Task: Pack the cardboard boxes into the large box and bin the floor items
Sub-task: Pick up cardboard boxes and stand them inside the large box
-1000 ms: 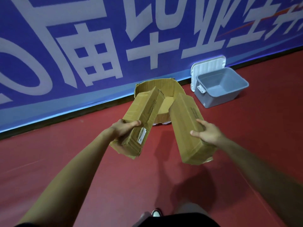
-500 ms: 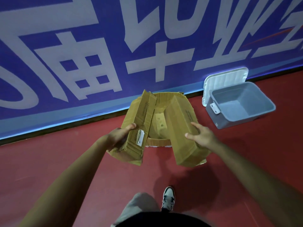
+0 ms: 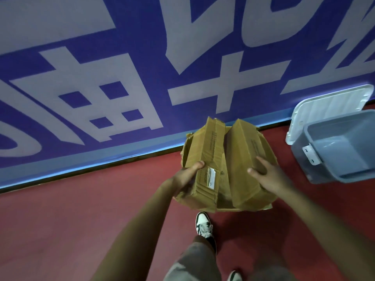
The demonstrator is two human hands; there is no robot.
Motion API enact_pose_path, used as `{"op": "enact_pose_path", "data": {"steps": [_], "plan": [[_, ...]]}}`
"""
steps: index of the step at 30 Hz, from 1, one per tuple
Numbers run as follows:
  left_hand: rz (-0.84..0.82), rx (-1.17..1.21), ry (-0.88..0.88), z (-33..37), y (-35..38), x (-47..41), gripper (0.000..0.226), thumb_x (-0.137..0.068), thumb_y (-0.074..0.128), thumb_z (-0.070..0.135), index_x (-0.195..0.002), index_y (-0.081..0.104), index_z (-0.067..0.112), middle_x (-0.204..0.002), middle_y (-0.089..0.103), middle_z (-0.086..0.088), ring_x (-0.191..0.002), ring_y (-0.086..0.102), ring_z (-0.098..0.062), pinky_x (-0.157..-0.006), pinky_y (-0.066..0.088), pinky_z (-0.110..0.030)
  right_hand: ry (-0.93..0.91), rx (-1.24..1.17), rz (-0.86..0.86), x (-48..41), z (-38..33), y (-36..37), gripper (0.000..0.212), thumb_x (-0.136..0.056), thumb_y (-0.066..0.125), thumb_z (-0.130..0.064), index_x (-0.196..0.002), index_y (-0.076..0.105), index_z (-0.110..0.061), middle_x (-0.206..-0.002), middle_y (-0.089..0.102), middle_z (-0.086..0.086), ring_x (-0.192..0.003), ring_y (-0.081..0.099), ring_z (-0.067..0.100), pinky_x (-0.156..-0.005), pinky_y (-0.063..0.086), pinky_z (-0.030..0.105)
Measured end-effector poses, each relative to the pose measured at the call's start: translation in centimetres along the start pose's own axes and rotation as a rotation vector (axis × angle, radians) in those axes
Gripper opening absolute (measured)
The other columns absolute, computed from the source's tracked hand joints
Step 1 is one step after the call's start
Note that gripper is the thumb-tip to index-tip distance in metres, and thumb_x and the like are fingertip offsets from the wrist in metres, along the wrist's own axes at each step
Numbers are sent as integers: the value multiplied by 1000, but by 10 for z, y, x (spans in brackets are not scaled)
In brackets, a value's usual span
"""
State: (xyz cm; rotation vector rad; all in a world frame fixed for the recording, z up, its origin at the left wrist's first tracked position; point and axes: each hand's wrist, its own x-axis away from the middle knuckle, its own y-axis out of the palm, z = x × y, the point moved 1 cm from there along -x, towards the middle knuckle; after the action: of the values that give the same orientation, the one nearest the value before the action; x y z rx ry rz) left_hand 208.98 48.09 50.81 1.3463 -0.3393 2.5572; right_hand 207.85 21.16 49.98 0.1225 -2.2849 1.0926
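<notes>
Change: a second ago the two boxes were held splayed apart, short of the target. Now they are drawn together over it, and the person has stepped in close.
Left hand (image 3: 187, 177): thumb lies over the top edge of the left long brown cardboard box (image 3: 207, 159). The fingers are curled underneath, out of sight, in a firm grip.
Right hand (image 3: 272, 179): thumb and forefinger are spread wide on the top face of the right long brown cardboard box (image 3: 245, 157), with the palm wrapped over its outer edge, holding it.
Boxes' place: side by side and touching, above the large torn open cardboard box (image 3: 185, 151), which is mostly hidden beneath them.
Meaning: judged ready to lower in; packing is nearly done.
Bin: the grey plastic tub (image 3: 300, 159) stands just right of the large box, with a white lid (image 3: 324, 106) propped behind it. It looks empty, and no floor items are in view.
</notes>
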Motion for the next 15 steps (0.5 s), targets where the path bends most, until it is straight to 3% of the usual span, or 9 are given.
{"op": "enact_pose_path", "data": {"steps": [2, 4, 5, 8, 9, 12, 15], "plan": [[15, 31, -14, 0, 0, -33, 90, -63, 62, 74, -127, 55, 12, -105, 70, -5, -83, 68, -16, -62, 51, -22, 25, -11, -6, -35, -1, 13, 67, -87, 51, -58, -147, 30, -35, -147, 39, 11, -133, 40, 32, -106, 37, 44], [20, 35, -42, -7, 2, -72, 119, -39, 65, 85, -131, 52, 12, -111, 68, -7, -92, 67, -22, -79, 54, -30, 37, -44, -14, -67, 5, 30, 64, -90, 48, -55, -148, 30, -33, -147, 39, 10, -135, 38, 32, -105, 35, 42], [9, 37, -62, -11, 3, -91, 122, -38, 63, 88, -131, 50, 11, -114, 67, -6, -93, 66, -23, -83, 53, -34, 42, -64, -22, -84, 11, 40, 63, -91, 48, -53, -148, 29, -32, -148, 39, 9, -135, 37, 32, -105, 35, 42], [1, 64, -92, -20, 8, -151, 97, -64, 53, 82, -132, 44, 13, -120, 60, -6, -86, 60, -18, -68, 46, -29, 38, -62, -57, -140, 33, 77, 63, -90, 46, -58, -147, 28, -37, -148, 38, 6, -135, 37, 31, -107, 35, 48], [11, 77, -98, -27, 11, -174, 102, -60, 54, 83, -134, 44, 13, -121, 60, -6, -90, 61, -19, -70, 46, -29, 34, -59, -67, -160, 43, 91, 64, -89, 46, -59, -146, 27, -39, -148, 38, 6, -135, 36, 31, -106, 36, 51], [41, 118, -121, -59, 23, -250, 124, -38, 56, 90, -138, 44, 19, -127, 58, -7, -108, 56, -25, -95, 42, -41, 45, -85, -89, -217, 73, 138, 62, -90, 46, -58, -146, 26, -40, -148, 36, 5, -135, 36, 31, -103, 38, 50], [56, 150, -226, -87, 34, -307, 110, -52, 51, 87, -140, 41, 22, -138, 47, -7, -118, 43, -30, -101, 28, -51, 39, -138, -69, -264, 104, 185, 59, -92, 46, -55, -146, 28, -39, -148, 37, 3, -135, 36, 29, -105, 37, 49]]}}
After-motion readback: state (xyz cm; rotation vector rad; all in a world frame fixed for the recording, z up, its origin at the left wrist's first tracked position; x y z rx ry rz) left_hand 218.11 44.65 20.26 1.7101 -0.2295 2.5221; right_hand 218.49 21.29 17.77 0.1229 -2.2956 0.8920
